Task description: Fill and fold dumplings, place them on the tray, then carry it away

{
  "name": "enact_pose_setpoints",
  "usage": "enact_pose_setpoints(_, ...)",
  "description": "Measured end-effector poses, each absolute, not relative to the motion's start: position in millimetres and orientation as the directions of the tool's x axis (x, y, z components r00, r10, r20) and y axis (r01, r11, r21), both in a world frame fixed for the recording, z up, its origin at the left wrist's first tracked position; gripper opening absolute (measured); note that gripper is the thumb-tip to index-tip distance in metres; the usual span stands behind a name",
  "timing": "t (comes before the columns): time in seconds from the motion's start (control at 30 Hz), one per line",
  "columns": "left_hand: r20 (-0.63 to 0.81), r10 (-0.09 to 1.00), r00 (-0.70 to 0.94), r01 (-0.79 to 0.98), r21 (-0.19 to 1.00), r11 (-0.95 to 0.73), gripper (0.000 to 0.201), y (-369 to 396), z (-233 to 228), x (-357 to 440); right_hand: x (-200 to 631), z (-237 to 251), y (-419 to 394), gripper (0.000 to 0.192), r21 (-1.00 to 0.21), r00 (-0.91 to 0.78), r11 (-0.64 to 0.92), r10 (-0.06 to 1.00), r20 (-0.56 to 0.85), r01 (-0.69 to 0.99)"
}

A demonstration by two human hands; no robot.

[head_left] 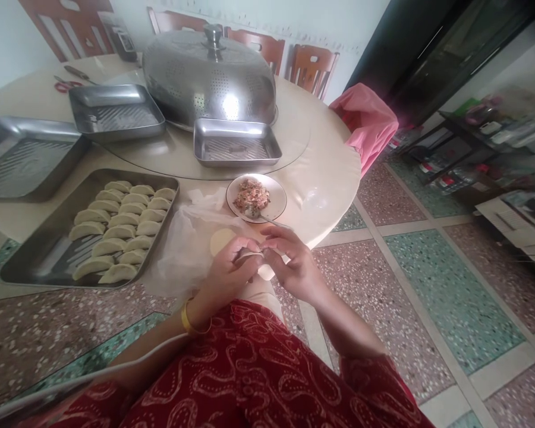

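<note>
My left hand (232,264) and my right hand (292,264) meet at the table's near edge, fingers closed on a dumpling (250,254) that they mostly cover. Both thumbs and forefingers pinch its rim. Just beyond them is a white plate (274,208) with minced filling (252,196) and a spoon (271,221) leaning on its rim. Beside my left hand, a round dumpling wrapper (221,241) lies by a clear plastic bag (182,244). Further left, rows of folded dumplings (122,219) fill much of a metal tray (15,267).
On the glass turntable (294,151) stand a large perforated steel dome lid (209,77) and a small metal tray (237,161). More metal trays (116,134) are at the left, with red-handled scissors (65,87) and a dark bottle (123,41) behind. Pink cloth (368,119) hangs at the right.
</note>
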State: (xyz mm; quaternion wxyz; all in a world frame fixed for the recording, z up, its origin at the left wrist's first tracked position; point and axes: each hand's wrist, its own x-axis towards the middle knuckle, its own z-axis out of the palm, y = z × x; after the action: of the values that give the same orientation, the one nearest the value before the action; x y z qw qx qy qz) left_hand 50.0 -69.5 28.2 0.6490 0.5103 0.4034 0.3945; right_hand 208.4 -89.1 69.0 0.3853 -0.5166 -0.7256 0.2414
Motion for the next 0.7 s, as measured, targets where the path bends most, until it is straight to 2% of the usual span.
enact_pose_setpoints(0.13,-0.108,0.949,0.295,-0.133,0.979,0.153,0.017,-68.9,26.7,53.8,209.2,68.8,-91.6,0.036,-0.721,-0.214,0.413,0.91,0.356,0.556)
enact_pose_setpoints(0.23,-0.106,0.963,0.246,-0.164,0.975,0.149,0.019,-68.4,26.3,55.9,209.7,66.5,-93.6,0.05,-0.639,-0.257,0.474,0.877,0.406,0.606)
enact_pose_setpoints(0.33,-0.125,0.958,0.257,-0.15,0.974,0.168,0.025,-68.1,27.9,56.1,211.8,62.7,-94.7,0.059,-0.575,-0.291,0.536,0.836,0.465,0.618)
enact_pose_setpoints(0.4,-0.137,0.947,0.29,-0.111,0.978,0.176,0.023,-67.8,29.7,55.0,214.9,61.2,-95.0,0.06,-0.588,-0.287,0.545,0.83,0.478,0.598)
enact_pose_setpoints(0.47,-0.137,0.941,0.31,-0.073,0.983,0.167,0.017,-67.2,30.9,53.6,219.4,61.2,-95.2,0.055,-0.628,-0.22,0.509,0.848,0.481,0.589)
enact_pose_setpoints(0.57,-0.105,0.95,0.294,-0.038,0.992,0.122,0.013,-65.8,30.3,51.8,227.1,62.8,-95.8,0.037,-0.671,-0.094,0.435,0.872,0.481,0.601)
enact_pose_setpoints(0.7,-0.088,0.954,0.286,-0.007,0.996,0.094,0.014,-64.7,26.7,51.6,233.6,63.6,-97.9,0.02,-0.694,-0.115,0.404,0.898,0.425,0.596)
